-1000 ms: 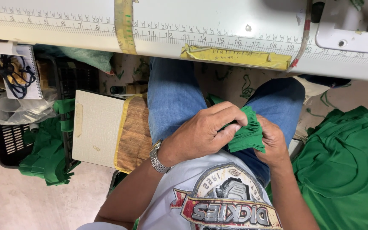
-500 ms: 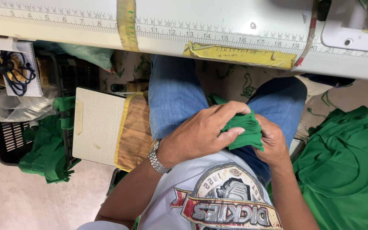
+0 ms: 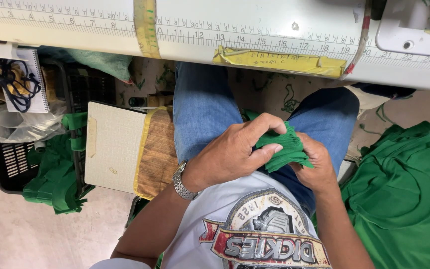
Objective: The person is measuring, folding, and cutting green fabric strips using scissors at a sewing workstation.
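Observation:
I sit with my lap below a white table edge marked with a ruler scale. My right hand cups a small stack of green fabric pieces from below, over my blue jeans. My left hand, with a metal watch at the wrist, lies over the stack; its thumb and fingers pinch the top pieces. Both hands touch the same stack. The lower pieces are hidden by my fingers.
A heap of green garments lies at my right. At my left stand a cream board on a wooden stool, a black crate with green fabric scraps, and clear plastic bags. Yellow tape sticks to the table edge.
My left fingers have shifted over the green stack, which has turned slightly in my hands. The view has moved a little.

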